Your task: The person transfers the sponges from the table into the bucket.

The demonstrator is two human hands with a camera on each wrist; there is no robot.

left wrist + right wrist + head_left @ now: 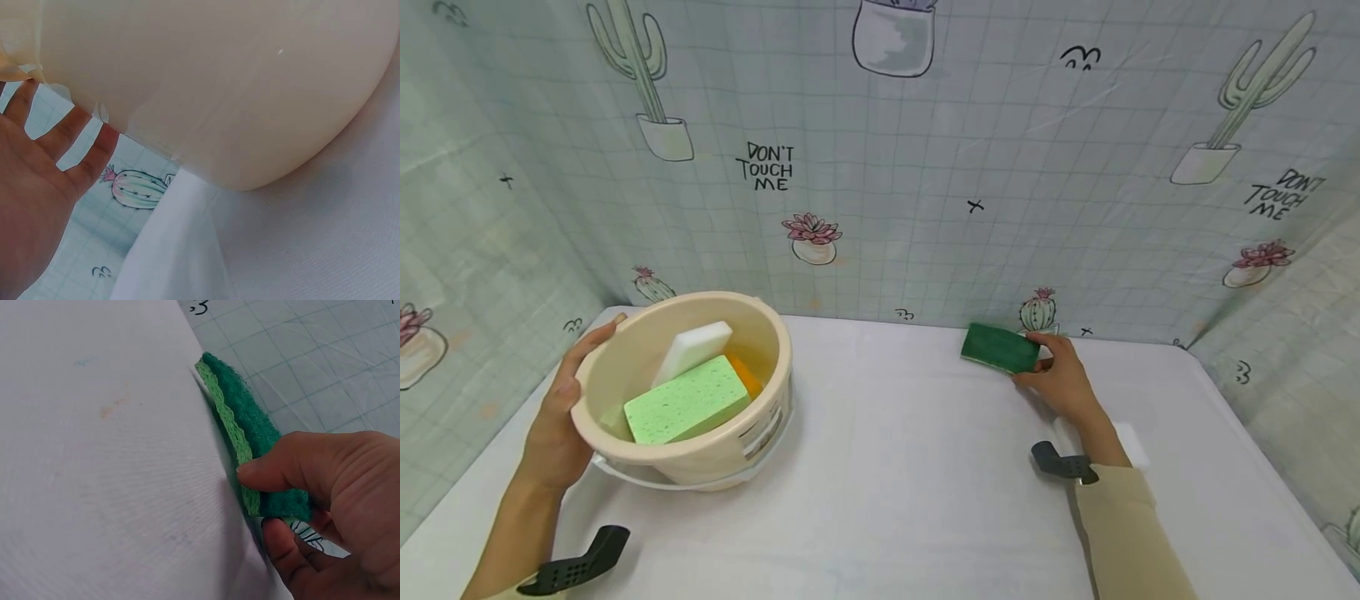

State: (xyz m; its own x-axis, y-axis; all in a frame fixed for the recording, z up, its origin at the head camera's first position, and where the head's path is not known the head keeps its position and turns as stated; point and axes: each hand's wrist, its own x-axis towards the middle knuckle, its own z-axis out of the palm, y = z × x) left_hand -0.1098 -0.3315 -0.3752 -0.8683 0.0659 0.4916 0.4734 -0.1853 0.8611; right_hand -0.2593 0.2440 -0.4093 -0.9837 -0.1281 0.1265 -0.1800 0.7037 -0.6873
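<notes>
At the left of the head view stands a cream bucket (715, 467) with its white handle hanging low in front. My left hand (556, 425) grips its left rim, fingers spread along the outer wall (206, 75). Inside lie a speckled light green sponge (688, 402), a white sponge (694, 350) and an orange piece (744, 377), partly hidden. Over at the back right, my right hand (1063, 379) pinches the right end of a dark green scouring sponge (1000, 347). Its light green layer (228, 419) shows along the edge in the right wrist view.
A white object (1129, 443) lies on the white table (880, 483), partly behind my right wrist. Cactus-printed curtain cloth (910, 150) rises along the table's back edge and both sides. Each wrist wears a black mount (580, 562).
</notes>
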